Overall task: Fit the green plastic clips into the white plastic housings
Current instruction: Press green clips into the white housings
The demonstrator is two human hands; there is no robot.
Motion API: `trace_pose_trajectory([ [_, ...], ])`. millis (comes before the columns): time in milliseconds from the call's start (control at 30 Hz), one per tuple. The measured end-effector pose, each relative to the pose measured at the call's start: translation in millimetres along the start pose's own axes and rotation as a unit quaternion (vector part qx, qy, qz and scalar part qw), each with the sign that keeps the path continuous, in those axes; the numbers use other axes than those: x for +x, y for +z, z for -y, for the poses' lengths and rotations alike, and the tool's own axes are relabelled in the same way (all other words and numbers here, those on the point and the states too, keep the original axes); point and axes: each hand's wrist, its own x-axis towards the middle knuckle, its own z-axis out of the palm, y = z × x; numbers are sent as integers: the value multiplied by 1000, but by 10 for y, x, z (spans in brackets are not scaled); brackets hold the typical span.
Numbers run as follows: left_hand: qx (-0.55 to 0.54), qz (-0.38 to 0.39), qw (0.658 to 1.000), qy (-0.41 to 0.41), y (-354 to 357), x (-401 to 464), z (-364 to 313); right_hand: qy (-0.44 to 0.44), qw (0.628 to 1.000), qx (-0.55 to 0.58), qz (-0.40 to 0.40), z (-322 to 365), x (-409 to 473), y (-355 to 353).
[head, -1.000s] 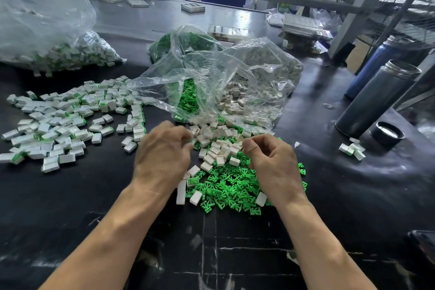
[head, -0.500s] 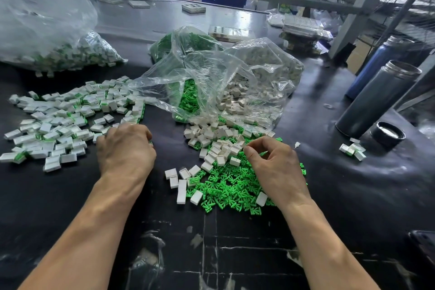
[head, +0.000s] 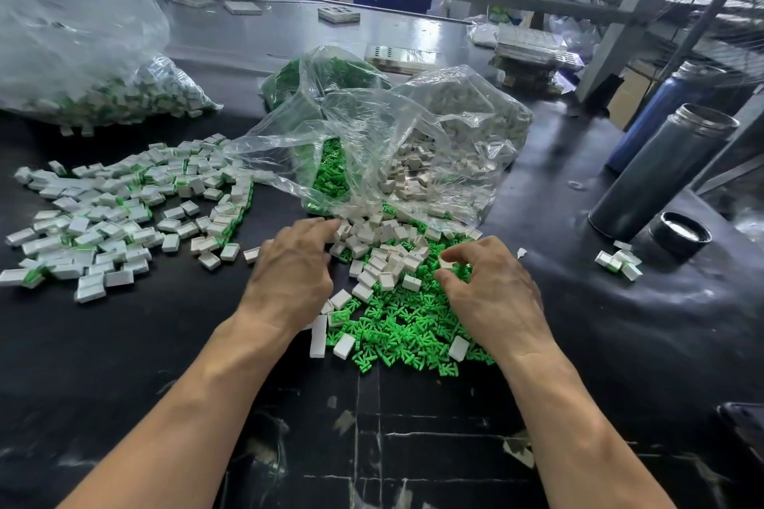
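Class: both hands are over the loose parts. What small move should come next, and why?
Probably the left hand should pinch one white housing from the heap its fingers reach into. The right hand seems already to pinch something small over the green clips, though what it is cannot be told, so a housing is likely the missing half.

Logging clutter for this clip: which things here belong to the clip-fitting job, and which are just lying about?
Belongs to the job:
green clips
white housings
finished pieces
clear bags
left hand, reaching into the housings
right hand, over the clips

Just lying about:
grey flask
its black cap
blue flask
four stray pieces by the cap
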Motion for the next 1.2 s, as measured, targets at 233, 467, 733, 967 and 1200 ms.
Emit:
trace_pose_trajectory([
  [233,-45,-50,998,-4,8,-11,-27,-23,1000,-11,9,47,-1,76],
  [467,-93,-32,994,-39,-48,-62,-76,-35,999,8,-1,79,-13,120],
  [733,-206,-18,977,-49,-101,-103,-177,-39,964,258,-49,92,-65,101],
  [967,-371,31,926,-62,-80,-151,-317,-34,919,394,0,75,-82,123],
  [1200,-454,73,886,-64,-75,-213,-393,-40,869,493,24,96,-81,127],
])
